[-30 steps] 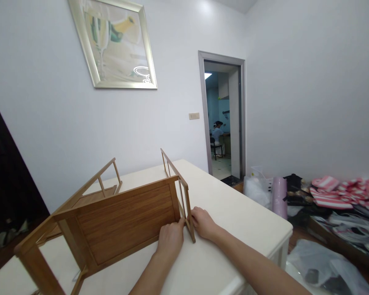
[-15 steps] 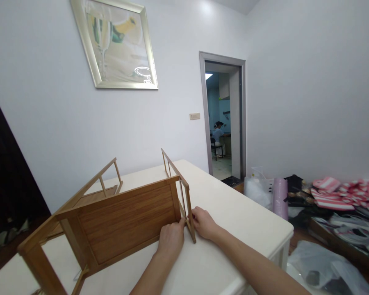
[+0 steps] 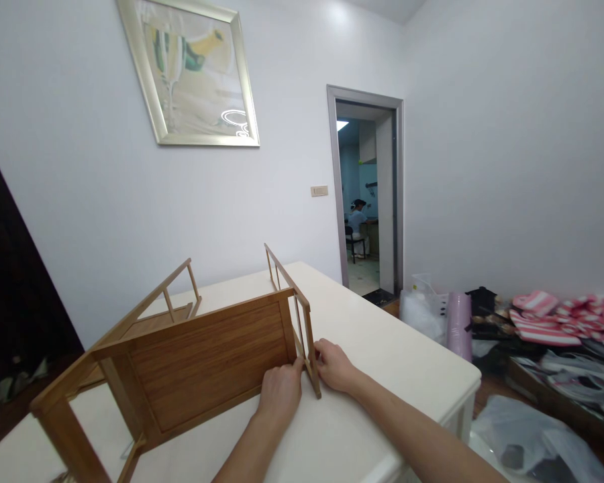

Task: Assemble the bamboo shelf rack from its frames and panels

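A brown wooden rack (image 3: pixel 211 362) with slim side frames lies tipped on its side on the white table (image 3: pixel 382 342). My left hand (image 3: pixel 282 390) is closed at the lower right corner of its wide panel, thumb against the joint with the right side frame (image 3: pixel 307 335). On the outer face of that same frame, my right hand (image 3: pixel 335 365) has its fingers curled and pinched close to the wood. Whatever small thing may be between those fingertips is hidden. The far side frame (image 3: pixel 168 302) reaches back toward the wall.
Right of the table, the floor holds plastic bags (image 3: pixel 533 436), a pink roll (image 3: pixel 460 325), red-and-white striped cloth (image 3: pixel 558 315) and an open box (image 3: pixel 548 396). Behind stands a doorway (image 3: pixel 365 201), with a seated person (image 3: pixel 357 221) in the room beyond. A framed picture (image 3: pixel 196 74) hangs on the wall.
My right hand's fingers have shifted very slightly at the side frame. The rack and my left hand stay where they were.
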The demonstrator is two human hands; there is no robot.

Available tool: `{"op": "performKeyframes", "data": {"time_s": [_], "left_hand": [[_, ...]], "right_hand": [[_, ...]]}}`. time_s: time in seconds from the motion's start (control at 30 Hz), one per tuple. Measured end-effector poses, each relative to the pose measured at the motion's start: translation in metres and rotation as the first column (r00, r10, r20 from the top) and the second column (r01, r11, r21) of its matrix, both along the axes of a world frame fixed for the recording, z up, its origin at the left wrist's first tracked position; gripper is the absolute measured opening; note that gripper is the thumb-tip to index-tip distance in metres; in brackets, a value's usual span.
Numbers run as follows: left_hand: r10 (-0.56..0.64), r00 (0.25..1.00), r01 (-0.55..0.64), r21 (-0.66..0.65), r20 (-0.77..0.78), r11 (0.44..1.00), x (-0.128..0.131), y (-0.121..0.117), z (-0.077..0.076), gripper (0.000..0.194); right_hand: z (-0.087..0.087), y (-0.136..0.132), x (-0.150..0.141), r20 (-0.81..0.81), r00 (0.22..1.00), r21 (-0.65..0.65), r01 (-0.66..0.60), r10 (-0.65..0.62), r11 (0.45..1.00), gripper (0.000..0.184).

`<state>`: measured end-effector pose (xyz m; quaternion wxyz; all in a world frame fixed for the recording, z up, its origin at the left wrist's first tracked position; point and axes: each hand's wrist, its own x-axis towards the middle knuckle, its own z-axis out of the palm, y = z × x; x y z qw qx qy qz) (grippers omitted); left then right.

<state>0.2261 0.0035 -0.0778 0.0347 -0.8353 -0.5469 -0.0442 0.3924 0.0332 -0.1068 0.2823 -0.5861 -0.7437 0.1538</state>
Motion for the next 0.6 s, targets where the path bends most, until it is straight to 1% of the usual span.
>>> {"op": "performKeyframes", "data": {"time_s": [0.07, 0.2, 0.4, 0.5, 0.6], "left_hand": [[0.007, 1.0, -0.007, -0.009, -0.009, 1.0, 0.0002, -0.0002, 0.001, 0.041], [0.02, 1.0, -0.02, -0.032, -0.015, 0.999, 0.0008, -0.0015, 0.0034, 0.042], [0.015, 1.0, -0.016, -0.036, -0.013, 0.999, 0.0015, -0.0041, 0.0066, 0.042], [0.021, 0.999, -0.021, -0.037, -0.027, 0.999, 0.0018, -0.0038, 0.0069, 0.041], [0.011, 1.0, -0.011, -0.025, -0.021, 1.0, 0.0013, -0.0025, 0.0053, 0.041]], "right_hand": [[-0.0001, 0.0006, -0.0002, 0.003, 1.0, -0.004, -0.007, 0.007, 1.0, 0.013], [0.0003, 0.0003, -0.0003, 0.001, 1.0, 0.0, -0.014, 0.014, 1.0, 0.018], [0.0014, -0.0007, -0.0005, -0.014, 1.0, -0.003, -0.008, 0.008, 1.0, 0.012], [0.0015, -0.0002, -0.0011, -0.016, 1.0, -0.006, -0.005, 0.004, 1.0, 0.017], [0.001, -0.0001, -0.0005, -0.023, 1.0, -0.008, -0.001, 0.001, 1.0, 0.014]]}}
